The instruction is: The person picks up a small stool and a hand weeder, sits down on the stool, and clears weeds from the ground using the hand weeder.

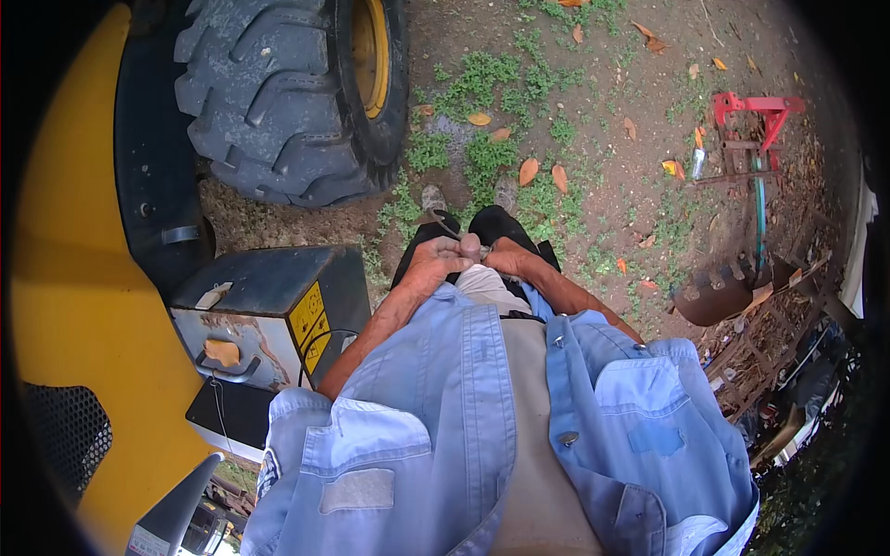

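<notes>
Both hands are close together in front of my waist. My left hand (438,262) has its fingers curled in toward the middle. My right hand (512,258) is closed beside it, on the right. A small rounded, skin-toned shape (471,246) shows between them, and I cannot make out what it is. Pale bunched cloth (484,284) lies just below the hands. A thin dark strap or cord (442,221) runs up from near my left hand. An open light blue work shirt (417,371) hangs over a beige undershirt (538,417).
A large tractor tyre (278,102) stands ahead on the left, beside a yellow machine body (74,232). A dark metal box (260,278) with a step is near my left arm. A red metal frame (760,111) and scrap metal (714,295) lie on the right.
</notes>
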Action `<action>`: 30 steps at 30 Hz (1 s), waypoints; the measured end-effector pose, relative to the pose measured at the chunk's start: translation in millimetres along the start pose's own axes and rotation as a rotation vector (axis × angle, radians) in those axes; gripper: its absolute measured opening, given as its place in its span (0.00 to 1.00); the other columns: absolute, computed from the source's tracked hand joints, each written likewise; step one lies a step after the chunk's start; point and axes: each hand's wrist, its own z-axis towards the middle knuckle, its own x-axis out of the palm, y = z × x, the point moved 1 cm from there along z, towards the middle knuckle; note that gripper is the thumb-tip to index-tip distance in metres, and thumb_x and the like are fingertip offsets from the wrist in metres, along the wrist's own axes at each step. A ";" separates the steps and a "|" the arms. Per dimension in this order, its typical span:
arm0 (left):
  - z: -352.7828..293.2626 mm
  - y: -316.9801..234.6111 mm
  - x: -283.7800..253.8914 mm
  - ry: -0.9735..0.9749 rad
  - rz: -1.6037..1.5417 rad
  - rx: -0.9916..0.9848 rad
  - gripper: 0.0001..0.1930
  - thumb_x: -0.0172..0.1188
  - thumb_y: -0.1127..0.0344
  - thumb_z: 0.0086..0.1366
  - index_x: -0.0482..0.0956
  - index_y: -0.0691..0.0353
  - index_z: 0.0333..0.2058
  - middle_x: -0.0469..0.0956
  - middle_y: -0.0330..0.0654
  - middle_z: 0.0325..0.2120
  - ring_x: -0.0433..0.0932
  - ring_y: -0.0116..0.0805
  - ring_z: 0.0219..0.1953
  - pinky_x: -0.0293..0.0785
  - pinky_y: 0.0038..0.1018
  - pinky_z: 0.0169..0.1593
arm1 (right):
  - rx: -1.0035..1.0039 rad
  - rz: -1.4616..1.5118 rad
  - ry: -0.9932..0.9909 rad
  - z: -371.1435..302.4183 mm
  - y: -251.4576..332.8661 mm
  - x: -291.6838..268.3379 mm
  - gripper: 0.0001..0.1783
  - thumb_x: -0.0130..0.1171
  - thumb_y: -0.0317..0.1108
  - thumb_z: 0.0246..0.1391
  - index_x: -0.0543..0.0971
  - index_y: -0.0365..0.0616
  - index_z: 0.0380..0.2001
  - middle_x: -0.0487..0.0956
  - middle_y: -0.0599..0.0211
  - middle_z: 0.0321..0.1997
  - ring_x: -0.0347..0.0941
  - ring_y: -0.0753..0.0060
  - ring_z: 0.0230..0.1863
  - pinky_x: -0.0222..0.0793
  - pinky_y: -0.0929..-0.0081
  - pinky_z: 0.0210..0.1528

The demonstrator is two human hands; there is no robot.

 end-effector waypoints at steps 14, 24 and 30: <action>0.1 4.0 2.4 0.010 -0.020 0.012 0.18 0.69 0.71 0.51 0.79 0.70 0.41 0.80 0.44 0.36 0.78 0.33 0.38 0.74 0.28 0.46 | 0.001 0.058 -0.022 -6.2 0.2 1.7 0.25 0.66 0.39 0.36 0.81 0.24 0.32 0.82 0.47 0.31 0.78 0.63 0.31 0.70 0.63 0.33; -10.2 1.7 0.4 0.027 0.003 -0.044 0.19 0.68 0.70 0.52 0.77 0.68 0.43 0.79 0.43 0.36 0.77 0.33 0.40 0.72 0.29 0.49 | 0.031 0.092 -0.021 -3.0 -1.7 13.5 0.25 0.67 0.39 0.36 0.81 0.24 0.32 0.82 0.49 0.32 0.77 0.65 0.31 0.70 0.64 0.32; -10.5 3.2 6.1 0.070 -0.061 -0.063 0.17 0.67 0.71 0.53 0.77 0.69 0.42 0.80 0.43 0.36 0.78 0.32 0.39 0.73 0.28 0.47 | 0.054 0.040 -0.007 -2.1 -14.0 18.8 0.25 0.66 0.40 0.34 0.82 0.27 0.32 0.82 0.41 0.37 0.80 0.51 0.39 0.73 0.63 0.41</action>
